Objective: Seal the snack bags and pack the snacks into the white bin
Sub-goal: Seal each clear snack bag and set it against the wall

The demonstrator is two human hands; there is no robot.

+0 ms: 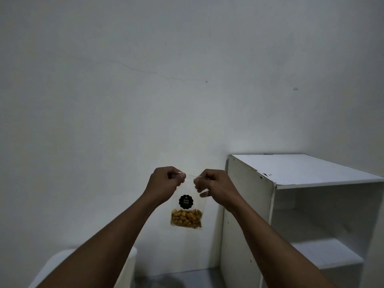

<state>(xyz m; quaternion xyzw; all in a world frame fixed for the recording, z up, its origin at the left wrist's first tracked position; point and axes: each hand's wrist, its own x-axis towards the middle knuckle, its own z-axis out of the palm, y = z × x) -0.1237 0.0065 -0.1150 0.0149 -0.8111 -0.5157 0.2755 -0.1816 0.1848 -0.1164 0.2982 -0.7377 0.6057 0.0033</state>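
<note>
**Snack bag pinched at both top corners, seal being closed**

Behind the grip stands a bare pale wall (145, 80), crossed by a thin crack. To the right of the grip, and reaching from about its height down past the bottom of the view, is a white shelf unit (301, 173) with open compartments; nothing shows on the shelves that are in view. Well below the grip and to its left, partly behind the left forearm, is a white rounded object (62, 258). It may be the bin, but too little of it shows to tell.

The snack bag (188, 190), a clear pouch, hangs upright in the air between the two hands, touching nothing else. The left hand (164, 180) has thumb and curled fingers closed on the top left corner, and the right hand (216, 185) pinches the top right corner the same way. Just under the grip is a black scalloped sticker (186, 202), and at the bottom of the pouch lie the golden snacks (186, 218), filling only its lowest part.

By the look of it, the sealing step is in hand. Whether the strip is fully closed cannot be made out. The next move likely calls for pressing along the top edge from corner to corner, then lowering the pouch toward the bin.
</note>
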